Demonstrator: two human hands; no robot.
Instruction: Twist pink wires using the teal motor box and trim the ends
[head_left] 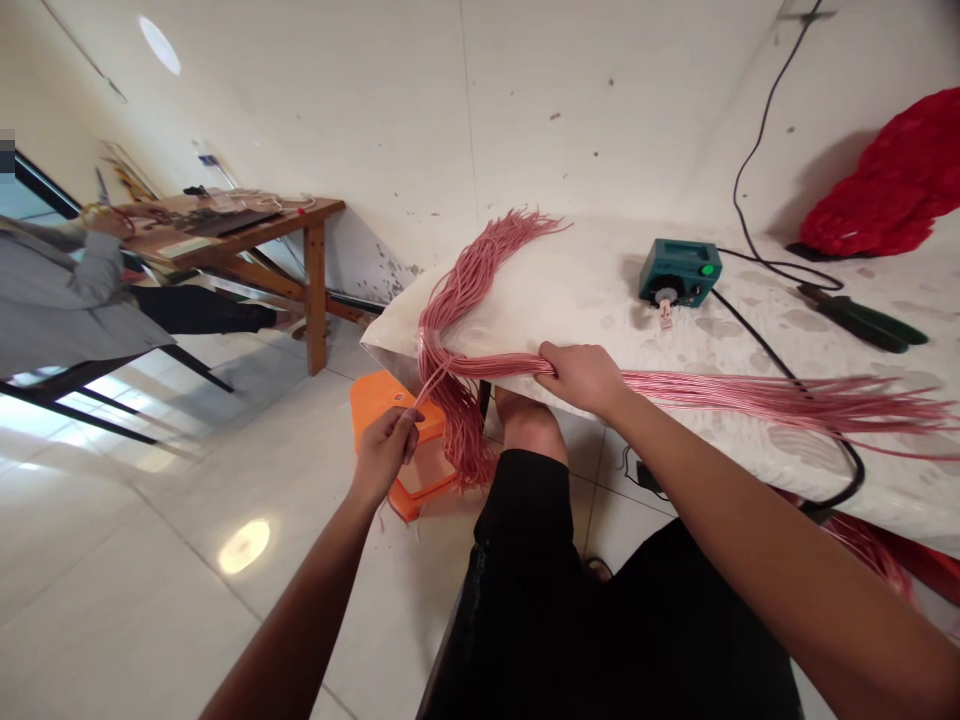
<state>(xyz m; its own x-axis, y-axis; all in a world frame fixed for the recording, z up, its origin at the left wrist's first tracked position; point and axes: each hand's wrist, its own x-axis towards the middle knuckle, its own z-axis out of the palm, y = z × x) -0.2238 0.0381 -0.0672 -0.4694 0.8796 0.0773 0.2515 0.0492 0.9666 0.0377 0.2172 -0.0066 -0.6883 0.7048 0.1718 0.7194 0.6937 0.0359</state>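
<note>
One co-worker [67, 300] in a grey jacket occupies the far left, beside a wooden table [315, 280] carrying assorted loose items. On the tiled floor [187, 520], an orange plastic stool [382, 405] lies partly behind the left hand [386, 455], whose grip pinches a few thin strands between thumb and fingers. These strands lead from a bundle of pink insulated wires [457, 340] draped over the edge of a white mottled counter [585, 280]: one end fans across the top, a looped length hangs below the edge, and a long tail runs right. The right hand [581, 380] has its grip pressed together around the wires at the counter's edge, above a bare knee [529, 425]. Farther right on the counter lie a teal control box [679, 272] with a green button, a black cable [780, 365] and green-handled pliers [862, 318]. At the far right, a red fluffy mass [892, 180] rests against the wall.
</note>
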